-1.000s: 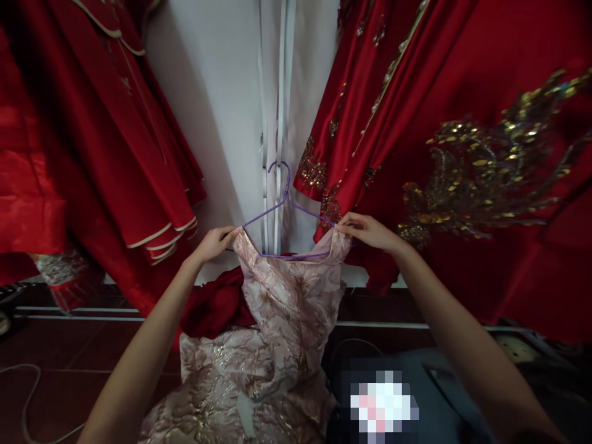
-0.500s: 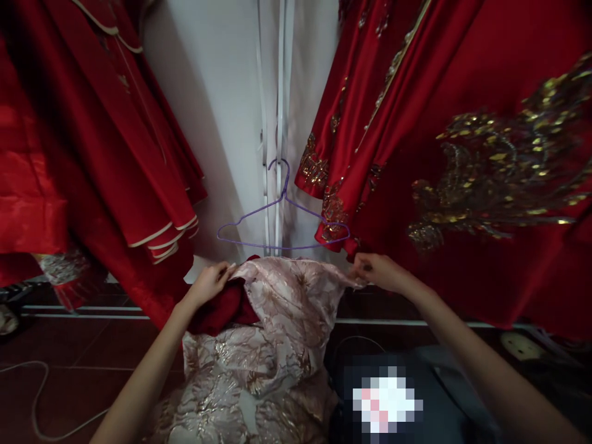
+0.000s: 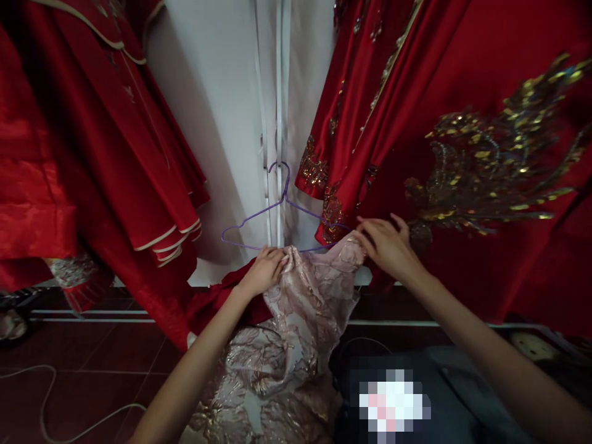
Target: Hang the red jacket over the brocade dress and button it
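A pale pink brocade dress [image 3: 300, 314] with gold, leaf-like relief hangs bunched in front of me. My left hand [image 3: 268, 271] is closed on its top edge near the middle. At the dress's upper right corner, my right hand [image 3: 383, 243] pinches the fabric with thumb and index finger, the other fingers partly spread. That corner lies over the right end of a purple hanger [image 3: 250, 217], hiding part of it. The hanger's hook is on a white upright rail [image 3: 279, 92]. Dark red cloth [image 3: 226, 302] shows behind my left forearm.
Red garments with cream piping [image 3: 139, 185] hang at left. Red gowns with gold beadwork [image 3: 319, 163] and a gold sequined bird [image 3: 499, 166] hang at right. A white cable [image 3: 46, 394] lies on the dark tiled floor. A pixelated patch covers something dark at lower right.
My left hand has moved right along the dress's top edge, gathering it. My right hand has risen, lifting the right corner onto the hanger's right end. The view has shifted slightly.
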### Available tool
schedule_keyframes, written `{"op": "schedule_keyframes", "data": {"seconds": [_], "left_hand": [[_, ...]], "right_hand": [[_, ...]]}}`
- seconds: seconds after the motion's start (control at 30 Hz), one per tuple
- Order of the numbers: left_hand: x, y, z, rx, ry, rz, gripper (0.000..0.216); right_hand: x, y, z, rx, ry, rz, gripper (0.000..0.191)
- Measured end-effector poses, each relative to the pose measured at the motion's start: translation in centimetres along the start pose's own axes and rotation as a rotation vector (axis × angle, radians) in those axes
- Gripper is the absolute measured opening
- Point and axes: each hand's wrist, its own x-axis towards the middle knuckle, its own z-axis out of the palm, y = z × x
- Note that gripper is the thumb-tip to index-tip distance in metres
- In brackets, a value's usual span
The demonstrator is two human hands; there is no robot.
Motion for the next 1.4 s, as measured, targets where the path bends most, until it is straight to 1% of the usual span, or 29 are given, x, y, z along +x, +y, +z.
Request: {"op": "schedule_keyframes", "data": {"seconds": [0.07, 0.17, 0.27, 0.37, 0.53, 0.63, 0.73, 0.83, 0.93, 1.0, 1.07, 1.13, 1.17, 1.27, 1.33, 1.4], "left_hand": [[-0.9, 0.0, 0.1, 0.009, 0.019, -0.007, 0.027], [-1.8, -0.1, -0.4, -0.002, 0.047, -0.024, 0.029], [-1.9, -0.1, -0.8, -0.018, 0.058, -0.036, 0.031], [-1.7, -0.1, -0.9, -0.022, 0.047, -0.036, 0.030], [-1.6, 0.1, -0.9, -0.016, 0.040, -0.031, 0.028], [-1.6, 0.2, -0.9, -0.007, 0.043, -0.040, 0.028], [-1.6, 0.8, -0.9, -0.026, 0.042, -0.047, 0.028], [-1.3, 2.3, -0.6, -0.098, 0.036, -0.033, 0.028], [-1.0, 4.0, -0.2, -0.200, 0.052, -0.013, 0.028], [-1.1, 3.9, -0.2, -0.248, 0.106, -0.039, 0.027], [-1.7, 2.4, -0.6, -0.240, 0.229, -0.138, 0.026], [-2.8, -0.6, -1.3, -0.185, 0.391, -0.301, 0.028], [-3.5, -2.3, -1.6, -0.167, 0.439, -0.381, 0.030], [-5.9, -7.5, -2.4, -0.172, 0.469, -0.598, 0.036], [-7.2, -10.0, -2.3, -0.237, 0.435, -0.626, 0.039], [-8.0, -11.5, -1.9, -0.315, 0.419, -0.631, 0.042]], "right_hand": [[-0.7, 2.5, 0.6, -0.091, 0.064, 0.045, 0.025], [-1.9, 5.1, 0.9, -0.177, 0.055, 0.041, 0.026], [-2.6, 6.2, 0.7, -0.207, 0.004, 0.013, 0.022], [-2.6, 6.2, 0.4, -0.174, 0.005, 0.018, 0.021], [-1.8, 4.7, 0.7, -0.162, 0.096, 0.035, 0.026], [-1.1, 3.3, 0.6, -0.133, 0.107, 0.032, 0.028], [-0.1, 1.6, 0.2, -0.072, 0.112, 0.065, 0.028], [1.0, -0.7, 0.1, 0.036, 0.119, 0.125, 0.031], [2.1, -2.9, 0.7, 0.206, 0.110, 0.201, 0.031], [2.5, -3.8, 1.2, 0.300, 0.094, 0.240, 0.030], [2.7, -3.8, 1.5, 0.343, 0.095, 0.262, 0.028], [2.9, -3.3, 1.6, 0.354, 0.115, 0.265, 0.027], [3.0, -2.9, 1.5, 0.358, 0.122, 0.258, 0.027], [3.4, -1.8, 1.5, 0.378, 0.119, 0.230, 0.025], [3.7, -1.6, 1.4, 0.388, 0.109, 0.227, 0.024], [3.9, -1.6, 1.4, 0.392, 0.100, 0.234, 0.024]]}}
